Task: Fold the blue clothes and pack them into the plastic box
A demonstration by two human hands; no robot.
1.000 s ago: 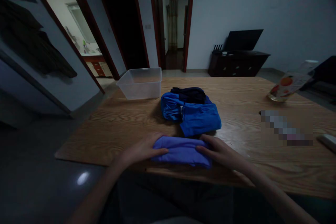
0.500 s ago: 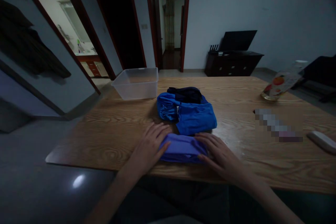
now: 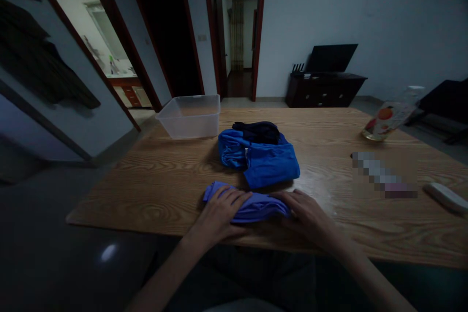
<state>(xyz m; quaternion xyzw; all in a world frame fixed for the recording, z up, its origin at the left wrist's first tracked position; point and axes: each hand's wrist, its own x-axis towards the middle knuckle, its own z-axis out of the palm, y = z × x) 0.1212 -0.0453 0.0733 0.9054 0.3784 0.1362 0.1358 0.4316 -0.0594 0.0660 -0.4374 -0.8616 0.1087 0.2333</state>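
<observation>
A folded purple cloth (image 3: pixel 256 207) lies near the front edge of the wooden table (image 3: pixel 161 180). My left hand (image 3: pixel 219 212) rests flat on its left part, fingers spread over the fabric. My right hand (image 3: pixel 307 212) presses on its right end. Just behind the purple cloth lies a pile of bright blue clothes (image 3: pixel 270 163) with a dark navy piece (image 3: pixel 258 131) on top at the back.
A clear plastic bin (image 3: pixel 190 116) stands at the table's far left. A bottle with an orange label (image 3: pixel 387 119) lies at the far right, a white remote (image 3: pixel 446 197) at the right edge. Doorways and a dark TV cabinet (image 3: pixel 325 88) stand behind.
My left hand has slid from the cloth's left end onto its top. The purple cloth now shows a flap sticking out left of that hand. My right hand stays at its right end.
</observation>
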